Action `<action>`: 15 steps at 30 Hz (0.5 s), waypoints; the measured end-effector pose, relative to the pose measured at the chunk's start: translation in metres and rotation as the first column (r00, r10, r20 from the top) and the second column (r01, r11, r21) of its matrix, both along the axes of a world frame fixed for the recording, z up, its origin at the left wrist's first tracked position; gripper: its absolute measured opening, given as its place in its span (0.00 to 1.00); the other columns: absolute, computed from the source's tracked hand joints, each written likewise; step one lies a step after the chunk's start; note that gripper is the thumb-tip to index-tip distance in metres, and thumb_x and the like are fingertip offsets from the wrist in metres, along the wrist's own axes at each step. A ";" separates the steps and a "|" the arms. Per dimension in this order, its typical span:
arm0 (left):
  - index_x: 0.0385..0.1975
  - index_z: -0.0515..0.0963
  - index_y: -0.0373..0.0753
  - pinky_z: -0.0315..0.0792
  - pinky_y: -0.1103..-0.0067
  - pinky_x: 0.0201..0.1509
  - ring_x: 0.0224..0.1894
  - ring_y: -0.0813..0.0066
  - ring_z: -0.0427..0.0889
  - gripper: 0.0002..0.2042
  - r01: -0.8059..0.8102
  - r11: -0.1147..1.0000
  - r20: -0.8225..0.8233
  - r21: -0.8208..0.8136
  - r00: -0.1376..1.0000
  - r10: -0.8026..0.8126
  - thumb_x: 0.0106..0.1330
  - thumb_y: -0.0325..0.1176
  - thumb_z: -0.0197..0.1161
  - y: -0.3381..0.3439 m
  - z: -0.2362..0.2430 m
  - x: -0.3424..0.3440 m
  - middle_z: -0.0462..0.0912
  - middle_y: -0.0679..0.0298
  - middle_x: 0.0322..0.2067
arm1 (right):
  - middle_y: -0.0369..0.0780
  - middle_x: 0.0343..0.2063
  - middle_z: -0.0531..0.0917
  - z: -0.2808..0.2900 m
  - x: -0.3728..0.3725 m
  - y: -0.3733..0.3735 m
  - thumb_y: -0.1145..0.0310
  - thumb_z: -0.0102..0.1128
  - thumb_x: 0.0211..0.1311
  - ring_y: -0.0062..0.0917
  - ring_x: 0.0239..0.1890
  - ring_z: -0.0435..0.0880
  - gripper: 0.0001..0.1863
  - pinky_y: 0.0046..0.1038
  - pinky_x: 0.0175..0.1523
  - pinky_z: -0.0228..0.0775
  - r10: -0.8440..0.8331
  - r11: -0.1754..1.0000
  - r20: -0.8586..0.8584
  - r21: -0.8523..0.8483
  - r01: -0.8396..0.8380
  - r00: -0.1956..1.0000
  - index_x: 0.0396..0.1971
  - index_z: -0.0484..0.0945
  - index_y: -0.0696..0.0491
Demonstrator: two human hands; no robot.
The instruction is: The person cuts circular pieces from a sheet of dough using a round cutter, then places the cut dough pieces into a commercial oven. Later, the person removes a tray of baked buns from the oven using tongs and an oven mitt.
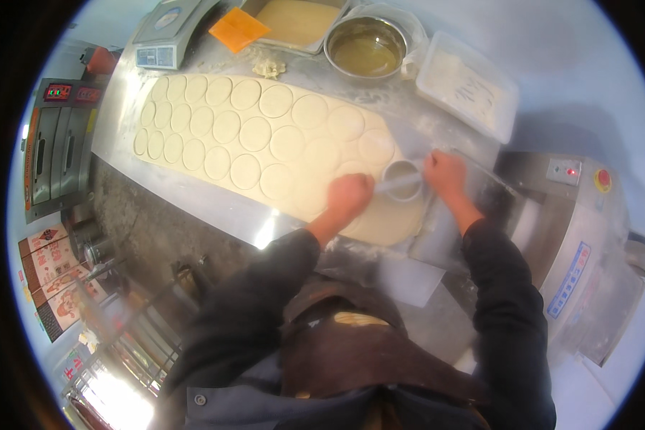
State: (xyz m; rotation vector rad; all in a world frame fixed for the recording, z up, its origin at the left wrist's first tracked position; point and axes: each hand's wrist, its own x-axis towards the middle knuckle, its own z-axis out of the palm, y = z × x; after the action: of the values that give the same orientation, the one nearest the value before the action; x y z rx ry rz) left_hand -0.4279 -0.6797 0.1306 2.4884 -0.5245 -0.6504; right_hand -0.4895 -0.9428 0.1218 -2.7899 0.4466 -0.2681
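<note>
A long sheet of pale dough lies on the steel table, with rows of cut circles across it. Near its right end sits a round metal cutter with a straight bar across it. My left hand is closed on the bar's left end, and my right hand grips the other end. The cutter rests on or just over the dough; exact contact is hard to tell.
Along the back stand a scale, an orange scraper, a tray, a steel bowl and a plastic tub. A steel machine stands at right, an oven at far left.
</note>
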 end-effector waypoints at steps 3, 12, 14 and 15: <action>0.26 0.84 0.37 0.78 0.51 0.44 0.34 0.41 0.85 0.24 0.005 1.000 0.012 0.013 1.000 -0.005 0.76 0.45 0.47 -0.003 0.001 0.003 0.87 0.46 0.29 | 0.47 0.18 0.82 -0.002 0.002 -0.001 0.60 0.62 0.63 0.50 0.25 0.81 0.16 0.50 0.37 0.72 -0.023 0.999 -0.012 0.025 0.023 1.000 0.19 0.81 0.52; 0.24 0.81 0.39 0.76 0.52 0.39 0.31 0.44 0.84 0.20 0.124 0.992 0.064 0.018 0.990 -0.125 0.76 0.40 0.48 0.002 -0.019 0.004 0.86 0.50 0.27 | 0.48 0.22 0.83 -0.014 -0.002 0.001 0.60 0.60 0.62 0.51 0.28 0.80 0.13 0.51 0.40 0.70 -0.040 0.999 -0.103 0.015 0.042 0.994 0.23 0.83 0.50; 0.26 0.84 0.39 0.77 0.53 0.40 0.32 0.45 0.85 0.22 0.143 0.989 0.028 0.023 0.989 -0.144 0.76 0.43 0.48 0.009 -0.025 0.001 0.87 0.49 0.28 | 0.49 0.24 0.83 -0.027 -0.011 0.007 0.60 0.60 0.61 0.50 0.28 0.80 0.12 0.51 0.40 0.70 -0.008 0.998 0.002 -0.057 0.008 1.000 0.22 0.82 0.51; 0.26 0.84 0.39 0.77 0.53 0.40 0.32 0.45 0.85 0.21 0.132 0.991 0.023 0.031 0.991 -0.133 0.76 0.43 0.48 0.007 -0.025 0.000 0.87 0.49 0.28 | 0.50 0.24 0.83 -0.033 -0.011 0.006 0.60 0.60 0.60 0.50 0.29 0.80 0.12 0.51 0.40 0.69 0.010 0.995 0.064 -0.098 -0.003 0.998 0.22 0.82 0.51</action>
State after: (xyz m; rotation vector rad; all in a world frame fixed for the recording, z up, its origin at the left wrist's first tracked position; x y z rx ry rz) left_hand -0.4280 -0.6723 0.1058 2.5081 -0.6990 -0.6824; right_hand -0.5003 -0.9371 0.0890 -2.8671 0.4195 -0.3878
